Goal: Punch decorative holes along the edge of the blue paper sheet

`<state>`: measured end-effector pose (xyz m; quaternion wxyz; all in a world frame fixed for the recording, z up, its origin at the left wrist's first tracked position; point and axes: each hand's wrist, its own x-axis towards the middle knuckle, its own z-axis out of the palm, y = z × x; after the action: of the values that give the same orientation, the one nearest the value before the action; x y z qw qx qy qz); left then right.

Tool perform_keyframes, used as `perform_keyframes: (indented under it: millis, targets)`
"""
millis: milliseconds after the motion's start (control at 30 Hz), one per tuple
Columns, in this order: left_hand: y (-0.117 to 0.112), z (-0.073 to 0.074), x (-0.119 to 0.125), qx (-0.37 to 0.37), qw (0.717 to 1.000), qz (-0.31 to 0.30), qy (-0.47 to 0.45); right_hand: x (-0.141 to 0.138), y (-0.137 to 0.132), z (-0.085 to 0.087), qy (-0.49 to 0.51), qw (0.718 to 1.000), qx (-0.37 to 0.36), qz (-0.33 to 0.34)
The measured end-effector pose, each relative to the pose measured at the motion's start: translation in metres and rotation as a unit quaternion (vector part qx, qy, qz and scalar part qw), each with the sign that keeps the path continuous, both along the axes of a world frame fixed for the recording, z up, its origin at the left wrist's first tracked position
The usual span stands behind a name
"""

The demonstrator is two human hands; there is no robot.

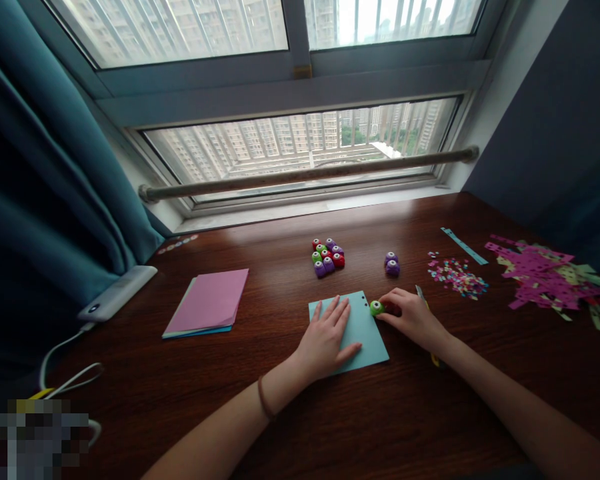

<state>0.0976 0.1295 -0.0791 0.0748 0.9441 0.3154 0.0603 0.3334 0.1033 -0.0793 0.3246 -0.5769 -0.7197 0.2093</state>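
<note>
A light blue sheet of paper (371,337) lies on the table, with a few small dark holes along its upper right edge. My left hand (327,337) rests flat on it, fingers spread. At the sheet's right edge, my right hand (413,317) grips a green craft punch (377,307) between thumb and fingers. The punch has a round white and black top and sits against the paper's edge. Partly hidden under my right wrist is a tool with yellow parts (435,360), perhaps a cutter; its grey tip shows above the hand.
Beyond the sheet stand several red, green and purple punches (327,258). Two purple punches (392,264) are farther right. Confetti (457,277), a blue punched strip (464,245) and pink and green scraps (545,270) lie right. Stacked coloured paper (207,301) and a white device (117,293) are left.
</note>
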Motion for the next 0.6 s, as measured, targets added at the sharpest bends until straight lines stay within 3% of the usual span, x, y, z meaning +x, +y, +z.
perform_keyframes:
  millis: [300,600]
  targets:
    - [-0.0004,-0.0001,0.0006,-0.003,1.0,0.002,0.006,-0.0033,-0.002,-0.0019,-0.007,1.0,-0.011,0.002]
    - [0.0001,-0.0012,0.0007,0.001,1.0,0.002,0.006,-0.0056,-0.0026,0.0037,0.037,0.998,-0.014,0.049]
